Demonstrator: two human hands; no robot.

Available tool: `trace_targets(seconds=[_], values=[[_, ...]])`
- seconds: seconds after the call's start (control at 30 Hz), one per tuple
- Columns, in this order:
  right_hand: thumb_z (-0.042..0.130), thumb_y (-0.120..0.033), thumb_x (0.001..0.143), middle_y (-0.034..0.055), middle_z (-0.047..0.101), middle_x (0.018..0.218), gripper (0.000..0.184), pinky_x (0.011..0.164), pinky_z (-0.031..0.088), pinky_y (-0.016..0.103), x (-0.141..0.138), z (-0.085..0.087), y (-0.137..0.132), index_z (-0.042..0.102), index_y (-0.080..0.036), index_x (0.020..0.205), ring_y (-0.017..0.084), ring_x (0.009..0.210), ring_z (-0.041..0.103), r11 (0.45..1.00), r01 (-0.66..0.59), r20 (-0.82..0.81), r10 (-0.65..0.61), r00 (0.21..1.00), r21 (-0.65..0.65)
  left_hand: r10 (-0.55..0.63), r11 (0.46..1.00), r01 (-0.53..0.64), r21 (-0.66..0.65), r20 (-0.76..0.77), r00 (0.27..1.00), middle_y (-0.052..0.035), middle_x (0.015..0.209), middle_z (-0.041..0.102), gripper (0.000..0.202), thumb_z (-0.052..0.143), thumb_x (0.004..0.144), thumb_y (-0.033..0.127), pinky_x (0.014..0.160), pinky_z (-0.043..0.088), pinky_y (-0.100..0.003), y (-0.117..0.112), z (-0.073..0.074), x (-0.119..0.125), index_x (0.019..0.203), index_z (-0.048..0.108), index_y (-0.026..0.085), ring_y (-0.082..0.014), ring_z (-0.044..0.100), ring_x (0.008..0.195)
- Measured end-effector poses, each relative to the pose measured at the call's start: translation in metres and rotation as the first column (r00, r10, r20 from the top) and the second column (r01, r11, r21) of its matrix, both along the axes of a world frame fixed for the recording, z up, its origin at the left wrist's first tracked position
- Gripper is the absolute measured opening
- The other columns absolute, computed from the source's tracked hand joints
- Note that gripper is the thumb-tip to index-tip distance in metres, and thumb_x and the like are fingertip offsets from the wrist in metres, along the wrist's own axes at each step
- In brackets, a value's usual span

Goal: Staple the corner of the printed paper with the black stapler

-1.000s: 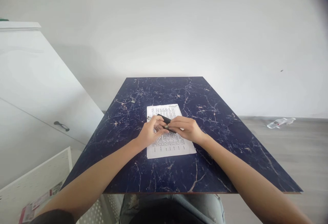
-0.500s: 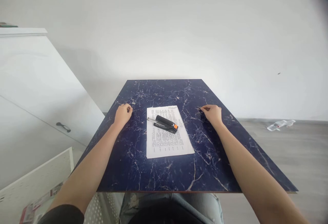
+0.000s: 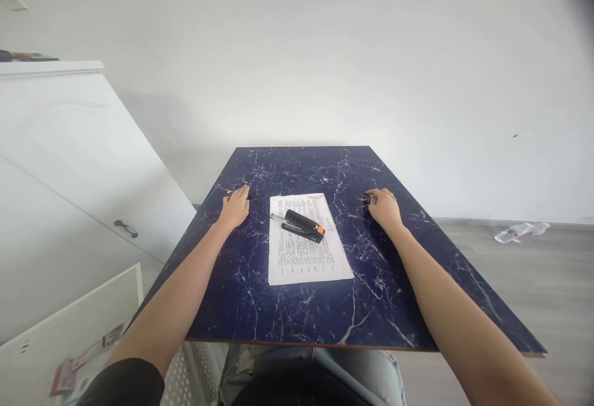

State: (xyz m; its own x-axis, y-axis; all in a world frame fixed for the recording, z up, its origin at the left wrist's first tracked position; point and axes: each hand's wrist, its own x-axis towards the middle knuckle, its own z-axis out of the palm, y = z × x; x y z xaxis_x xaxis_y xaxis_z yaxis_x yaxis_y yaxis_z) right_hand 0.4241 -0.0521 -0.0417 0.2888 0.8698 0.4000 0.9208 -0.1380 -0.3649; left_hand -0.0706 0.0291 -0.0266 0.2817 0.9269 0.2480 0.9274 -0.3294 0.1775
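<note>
Printed sheets of paper (image 3: pixel 304 267) lie in the middle of the dark blue marbled table (image 3: pixel 320 319). On top of them rests a black stapler (image 3: pixel 301 226) with an orange patch at its right end; its upper arm is swung up and a metal rail sticks out to the left. My left hand (image 3: pixel 236 206) is flat on the table left of the papers, fingers stretched, holding nothing. To the right of the papers, my right hand (image 3: pixel 384 205) has its fingers curled together. A small dark thing shows at its fingertips, too small to name.
A white cabinet (image 3: pixel 69 158) with a dark handle stands at the left, above a white perforated basket (image 3: pixel 74 316) holding packets. Behind the table rises a pale wall (image 3: pixel 301 53). A clear plastic wrapper (image 3: pixel 515 231) lies on the floor at right.
My left hand has gone from curled fingers to stretched and flat. My right hand's fingers have curled in more. The stapler and papers stay in place; the view has shifted slightly.
</note>
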Motion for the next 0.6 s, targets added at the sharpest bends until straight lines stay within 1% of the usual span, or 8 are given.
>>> trace_targets(seconds=[0.1,0.2,0.3,0.37,0.43,0.5,0.6], values=[[0.046,-0.013,0.083,0.0144,0.07,0.101,0.04,0.093,0.046,0.037,-0.002,0.002,-0.002,0.08,-0.015,0.105,0.028,0.096,0.062,1.0,0.008,-0.016,-0.008,1.0,-0.01,0.01,1.0,-0.01,0.009,0.0,1.0,-0.0183,0.151,0.055,0.05,0.036,0.102,0.022,0.114,0.036,-0.059,-0.002,0.002,0.001,0.15,0.049,0.017,-0.035,0.047,0.142],[0.05,-0.013,0.078,0.0151,0.072,0.1,0.037,0.087,0.047,0.037,-0.001,0.004,-0.006,0.081,-0.015,0.099,0.029,0.095,0.064,0.994,0.104,-0.055,-0.105,0.993,-0.024,0.008,0.998,-0.008,0.062,-0.002,1.0,-0.0172,0.141,0.06,0.045,0.04,0.1,0.021,0.11,0.041,-0.057,-0.006,0.006,0.002,0.141,0.058,0.018,-0.0366,0.052,0.134],[0.053,-0.014,0.075,0.0166,0.073,0.099,0.036,0.084,0.048,0.037,0.002,0.004,-0.009,0.081,-0.015,0.098,0.03,0.094,0.065,0.981,0.192,-0.076,-0.193,0.978,-0.013,0.008,0.992,-0.012,0.124,0.031,0.999,-0.017,0.129,0.061,0.04,0.046,0.096,0.021,0.106,0.047,-0.052,-0.007,0.009,0.003,0.133,0.063,0.019,-0.0354,0.056,0.125],[0.053,-0.014,0.074,0.0165,0.073,0.098,0.036,0.084,0.048,0.037,0.003,0.004,-0.009,0.081,-0.015,0.097,0.03,0.093,0.065,0.977,0.211,-0.084,-0.211,0.974,-0.008,-0.01,0.988,-0.002,0.155,0.071,0.997,-0.0166,0.127,0.059,0.04,0.047,0.094,0.019,0.107,0.047,-0.048,-0.005,0.008,0.002,0.13,0.065,0.018,-0.0331,0.057,0.123],[0.053,-0.014,0.075,0.0161,0.072,0.098,0.036,0.085,0.048,0.037,0.004,0.003,-0.008,0.08,-0.015,0.098,0.03,0.093,0.065,0.978,0.206,-0.085,-0.206,0.975,-0.001,-0.05,0.987,0.033,0.158,0.107,0.993,-0.0163,0.133,0.058,0.044,0.045,0.094,0.015,0.113,0.045,-0.046,-0.001,0.006,0.0,0.133,0.064,0.017,-0.0309,0.055,0.127],[0.052,-0.013,0.075,0.0156,0.071,0.098,0.038,0.086,0.048,0.037,0.004,0.003,-0.007,0.08,-0.015,0.101,0.029,0.094,0.064,0.983,0.185,-0.082,-0.184,0.979,0.005,-0.085,0.991,0.071,0.117,0.119,0.989,-0.0152,0.139,0.059,0.049,0.042,0.093,0.012,0.118,0.042,-0.045,0.003,0.003,-0.001,0.136,0.064,0.016,-0.0293,0.054,0.131],[0.05,-0.011,0.076,0.0144,0.07,0.102,0.044,0.094,0.047,0.038,0.006,0.001,-0.003,0.079,-0.015,0.109,0.029,0.099,0.062,0.994,0.105,-0.076,-0.104,0.992,0.008,-0.1,0.994,0.095,0.048,0.097,0.99,-0.013,0.137,0.065,0.048,0.041,0.093,0.01,0.117,0.043,-0.047,0.005,0.002,-0.003,0.131,0.069,0.016,-0.0297,0.058,0.127]])
